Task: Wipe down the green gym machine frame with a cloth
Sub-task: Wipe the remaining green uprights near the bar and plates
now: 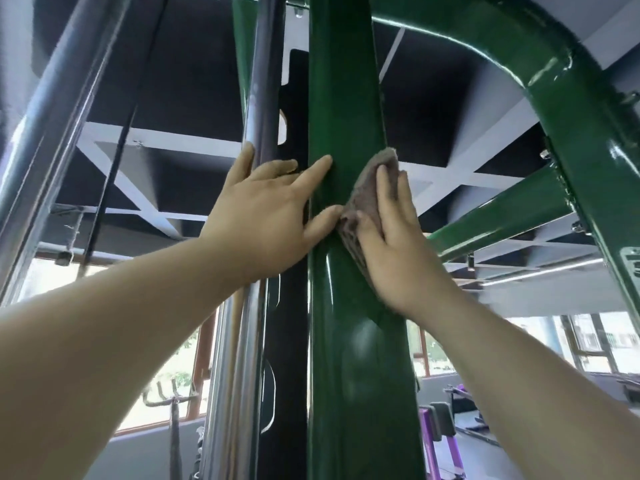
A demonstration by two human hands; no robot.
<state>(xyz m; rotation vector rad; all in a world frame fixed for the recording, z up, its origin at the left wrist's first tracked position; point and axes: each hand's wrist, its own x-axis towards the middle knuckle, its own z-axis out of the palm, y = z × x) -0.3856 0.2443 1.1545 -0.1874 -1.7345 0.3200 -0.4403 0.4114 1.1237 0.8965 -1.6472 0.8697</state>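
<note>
Right now the person is in the middle of wiping the tall green post point(346, 98) of the gym machine. Their right hand point(391, 237) presses a brownish-grey cloth point(363, 188) flat against the right side of the post, with the fingers lying straight on top of the cloth, so that grip is spread flat and not curled round anything. The left hand point(266, 216) rests on the left side of the post with its fingers spread apart, and it holds nothing; it looks like it is just steadying. The next move, I think, is to slide the cloth up or down the post while pushing firmly, and then to reach the curved green bar point(540, 64) higher up. The post is smooth, hard and shiny, and light bounces off it. The cloth looks soft and fuzzy and is bunched in folds. Beside the left hand stands a round silver pole point(256, 116), smooth and shiny too.
</note>
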